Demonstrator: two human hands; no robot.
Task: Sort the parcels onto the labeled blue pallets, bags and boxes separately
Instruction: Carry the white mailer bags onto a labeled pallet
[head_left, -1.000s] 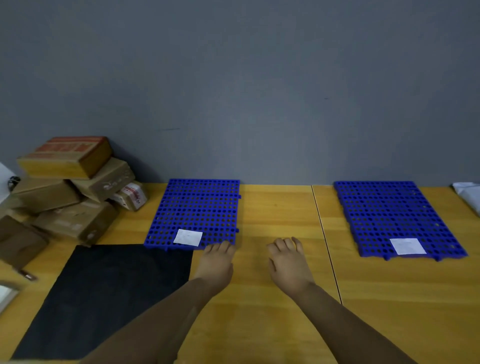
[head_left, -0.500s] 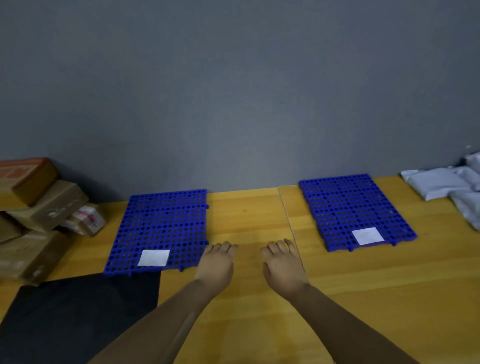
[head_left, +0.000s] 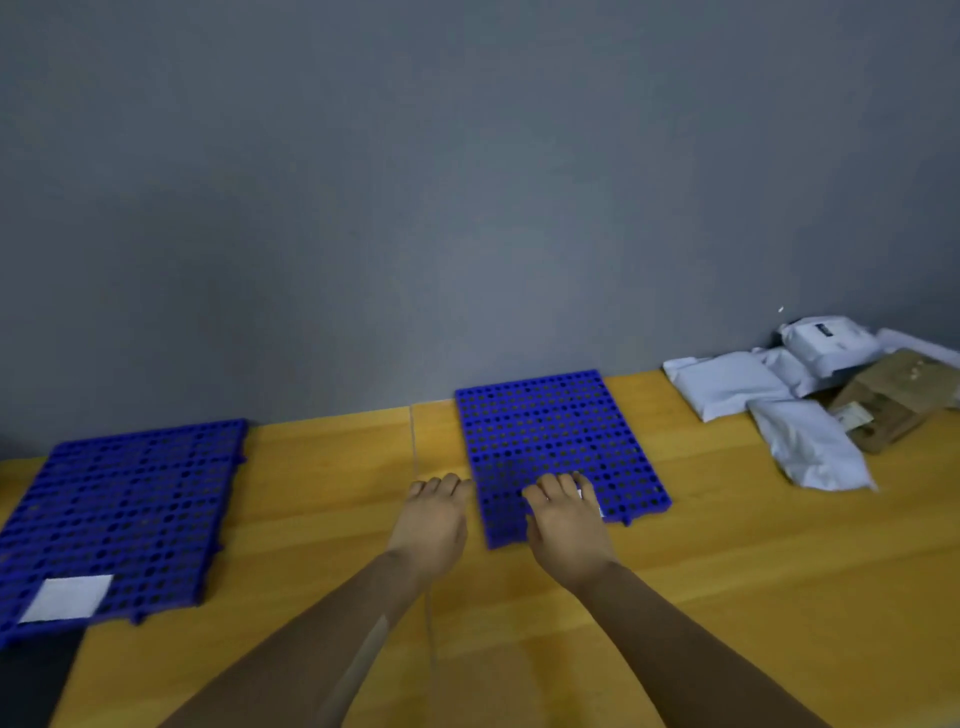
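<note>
Two blue perforated pallets lie on the wooden table. The left pallet (head_left: 124, 504) carries a white label (head_left: 67, 597) at its near corner. The right pallet (head_left: 556, 436) has its label mostly hidden under my right hand (head_left: 566, 525), which is over the pallet's near edge with fingers extended. My left hand (head_left: 434, 519) is flat over the table just left of that pallet, holding nothing. Several white parcel bags (head_left: 737, 384) are heaped at the far right, with a brown cardboard box (head_left: 893, 400) among them.
A grey wall runs along the table's back edge. A black mat (head_left: 31, 675) shows at the lower left corner. A seam (head_left: 415, 441) divides the tabletop between the pallets.
The view has swung to the right. The stack of boxes on the left has left the frame and the bag pile on the right has come in. My hands now sit at the right pallet.
</note>
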